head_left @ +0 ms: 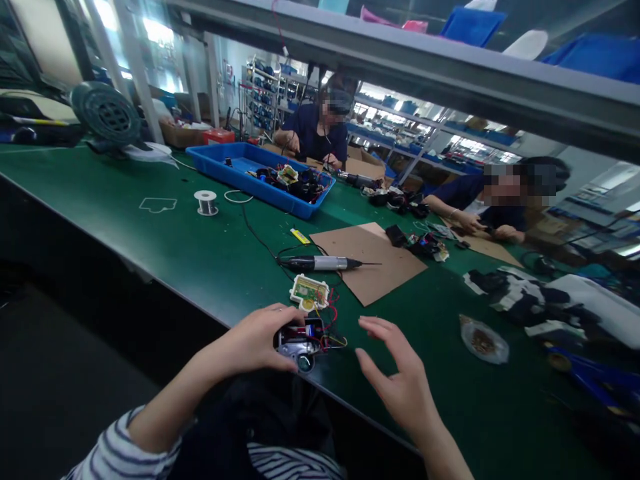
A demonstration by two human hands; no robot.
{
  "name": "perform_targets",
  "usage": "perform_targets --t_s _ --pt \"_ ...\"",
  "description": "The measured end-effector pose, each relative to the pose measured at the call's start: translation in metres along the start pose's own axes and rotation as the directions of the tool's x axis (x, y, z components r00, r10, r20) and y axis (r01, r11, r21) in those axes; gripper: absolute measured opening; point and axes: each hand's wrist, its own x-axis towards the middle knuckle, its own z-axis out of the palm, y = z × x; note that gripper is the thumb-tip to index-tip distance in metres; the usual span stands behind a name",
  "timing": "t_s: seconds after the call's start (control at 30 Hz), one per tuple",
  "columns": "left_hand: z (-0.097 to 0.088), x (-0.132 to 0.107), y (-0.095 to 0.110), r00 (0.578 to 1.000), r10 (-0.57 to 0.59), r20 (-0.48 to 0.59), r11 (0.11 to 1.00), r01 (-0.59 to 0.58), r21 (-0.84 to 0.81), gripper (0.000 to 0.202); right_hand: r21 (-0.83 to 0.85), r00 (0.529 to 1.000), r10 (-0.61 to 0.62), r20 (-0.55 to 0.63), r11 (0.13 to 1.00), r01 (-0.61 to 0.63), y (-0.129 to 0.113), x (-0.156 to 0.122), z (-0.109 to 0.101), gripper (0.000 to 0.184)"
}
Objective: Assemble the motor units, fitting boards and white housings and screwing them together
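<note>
My left hand [255, 340] grips a small black and silver device [300, 341] with red and yellow wires at the near edge of the green table [150, 233]. The wires run to a white-framed green circuit board [310, 292] lying just beyond it. My right hand [395, 373] hovers to the right of the device, fingers spread and holding nothing. A soldering iron [325, 263] lies further out, its tip over a sheet of brown cardboard [375, 257].
A blue tray [220, 163] of parts, a solder spool [206, 202] and a dark fan [106, 117] stand toward the back left. Two people work across the table at the right. A small dish [484, 340] and black and white parts [525, 297] lie to the right.
</note>
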Motion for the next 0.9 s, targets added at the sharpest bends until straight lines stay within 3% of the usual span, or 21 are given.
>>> perform_targets --t_s 0.07,0.13,0.2,0.3,0.47,0.6,0.77,0.9 --pt "-0.002 -0.005 0.002 1.0 0.024 0.014 0.999 -0.024 0.023 0.048 -0.063 0.98 -0.129 0.153 0.988 0.14 -0.003 0.005 0.006 0.042" --pt "-0.001 -0.008 0.004 0.999 0.049 0.022 0.997 -0.05 0.062 0.038 -0.043 0.946 -0.209 0.247 0.973 0.226 -0.003 0.011 0.011 0.031" --pt "0.001 -0.01 0.006 0.996 0.081 0.036 0.991 -0.084 0.104 0.034 0.003 0.931 -0.26 0.255 0.963 0.268 0.001 0.014 0.013 0.016" --pt "0.002 -0.008 0.007 0.991 0.109 0.081 0.974 -0.123 0.191 0.043 0.02 0.928 -0.292 0.231 0.955 0.295 0.005 0.013 0.008 0.011" --pt "-0.003 0.008 0.008 0.985 0.078 0.154 0.947 -0.121 0.298 0.061 -0.108 0.885 -0.348 0.31 0.912 0.397 -0.001 0.009 -0.005 0.013" --pt "-0.008 0.02 0.006 0.976 0.115 0.185 0.952 -0.161 0.26 0.068 -0.145 0.866 -0.356 0.352 0.893 0.426 -0.011 0.01 -0.012 0.016" --pt "-0.008 0.028 0.003 0.958 0.196 0.208 0.952 -0.237 0.195 0.073 0.199 0.829 -0.393 0.397 0.919 0.341 -0.021 0.023 -0.007 0.008" --pt "-0.007 0.031 0.003 0.945 0.237 0.225 0.949 -0.274 0.155 0.056 0.523 0.81 -0.395 0.433 0.842 0.13 -0.024 0.038 0.015 0.002"
